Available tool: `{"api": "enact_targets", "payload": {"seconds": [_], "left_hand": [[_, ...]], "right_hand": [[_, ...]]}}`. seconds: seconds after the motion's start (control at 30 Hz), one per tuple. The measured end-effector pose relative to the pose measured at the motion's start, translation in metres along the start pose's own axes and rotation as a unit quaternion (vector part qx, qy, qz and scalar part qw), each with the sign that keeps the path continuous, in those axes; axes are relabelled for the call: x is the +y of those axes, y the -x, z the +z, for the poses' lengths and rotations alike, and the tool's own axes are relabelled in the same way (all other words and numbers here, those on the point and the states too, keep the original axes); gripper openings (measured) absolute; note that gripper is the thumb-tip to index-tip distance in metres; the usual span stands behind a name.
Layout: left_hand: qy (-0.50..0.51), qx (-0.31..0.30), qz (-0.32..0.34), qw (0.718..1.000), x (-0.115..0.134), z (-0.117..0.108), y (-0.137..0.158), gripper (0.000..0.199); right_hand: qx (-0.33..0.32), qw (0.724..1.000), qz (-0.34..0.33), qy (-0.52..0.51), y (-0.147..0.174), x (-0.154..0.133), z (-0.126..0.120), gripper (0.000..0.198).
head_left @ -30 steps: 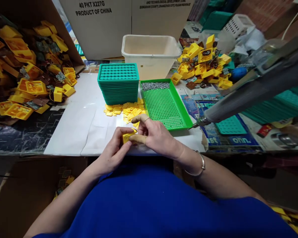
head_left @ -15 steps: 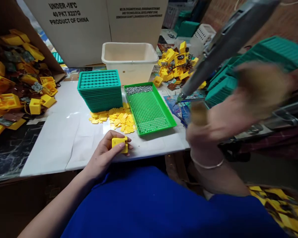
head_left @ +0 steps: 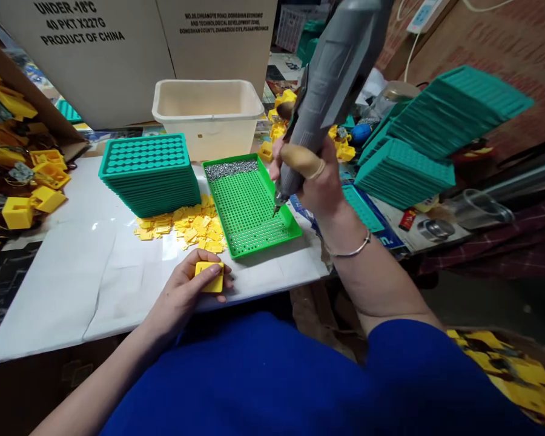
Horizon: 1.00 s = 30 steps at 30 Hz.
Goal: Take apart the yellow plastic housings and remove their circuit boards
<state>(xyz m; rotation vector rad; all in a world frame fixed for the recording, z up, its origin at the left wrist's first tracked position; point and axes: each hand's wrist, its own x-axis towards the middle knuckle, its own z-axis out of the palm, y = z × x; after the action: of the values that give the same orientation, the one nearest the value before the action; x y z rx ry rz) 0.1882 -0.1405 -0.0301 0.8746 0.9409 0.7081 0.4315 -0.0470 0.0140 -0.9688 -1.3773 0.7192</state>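
Observation:
My left hand [head_left: 193, 281] is closed around a small yellow plastic casing [head_left: 212, 283], thumb across its top, by the table's front edge. My right hand [head_left: 315, 172], with coverings on some fingers, grips a grey electric screwdriver [head_left: 333, 79]. The tool slants down, and its bit is over the right part of the green perforated tray [head_left: 236, 251]. Small metal screws [head_left: 231, 170] are heaped at the tray's far end. Left of the tray is a pile of flat yellow pieces [head_left: 195, 227].
A stack of teal trays [head_left: 149, 181] stands behind the yellow pieces, with a cream bin [head_left: 209, 130] beyond. Yellow casings with wiring [head_left: 18, 212] fill a carton at left. At right are more teal trays [head_left: 454, 115] and a clear cup [head_left: 476, 209].
My right hand has swung left with the screwdriver, from right of the green tray to over it. My left hand still holds the yellow casing. The camera view has shifted right.

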Motion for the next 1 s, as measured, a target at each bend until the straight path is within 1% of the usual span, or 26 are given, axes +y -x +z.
{"api": "enact_targets", "payload": {"seconds": [0.1, 0.2, 0.37, 0.6, 0.73, 0.8, 0.87, 0.93, 1.0], "left_hand": [[0.003, 0.01, -0.01, 1.0, 0.0, 0.0, 0.0, 0.023], [0.006, 0.012, -0.007, 1.0, -0.001, 0.0, -0.001, 0.021], [0.0, 0.011, -0.005, 1.0, -0.002, 0.0, -0.002, 0.019], [0.001, 0.013, -0.004, 1.0, -0.001, 0.0, -0.002, 0.018], [0.034, 0.006, 0.002, 0.999, -0.004, -0.004, -0.004, 0.015], [0.048, 0.006, 0.006, 0.999, -0.006, -0.005, -0.005, 0.015], [0.055, 0.008, 0.008, 0.998, -0.008, -0.005, -0.006, 0.016], [0.066, 0.01, 0.006, 0.998, -0.009, -0.005, -0.006, 0.017], [0.081, 0.009, 0.002, 0.997, -0.01, -0.004, -0.006, 0.018]], "right_hand": [[0.014, 1.0, 0.012, 0.007, 0.02, 0.009, 0.011, 0.035], [0.043, 0.999, 0.008, 0.017, 0.028, 0.02, 0.015, 0.04], [0.055, 0.997, 0.002, 0.05, 0.028, 0.026, 0.016, 0.042], [0.044, 0.994, 0.045, 0.093, 0.031, 0.031, 0.016, 0.047], [0.044, 0.992, 0.049, 0.105, 0.029, 0.031, 0.015, 0.051], [0.053, 0.995, 0.029, 0.078, 0.026, 0.027, 0.015, 0.05], [0.061, 0.997, -0.004, 0.036, 0.023, 0.02, 0.017, 0.047], [0.063, 0.997, -0.039, -0.013, 0.021, 0.008, 0.022, 0.044], [0.057, 0.995, -0.048, -0.066, 0.023, -0.008, 0.031, 0.045]]}}
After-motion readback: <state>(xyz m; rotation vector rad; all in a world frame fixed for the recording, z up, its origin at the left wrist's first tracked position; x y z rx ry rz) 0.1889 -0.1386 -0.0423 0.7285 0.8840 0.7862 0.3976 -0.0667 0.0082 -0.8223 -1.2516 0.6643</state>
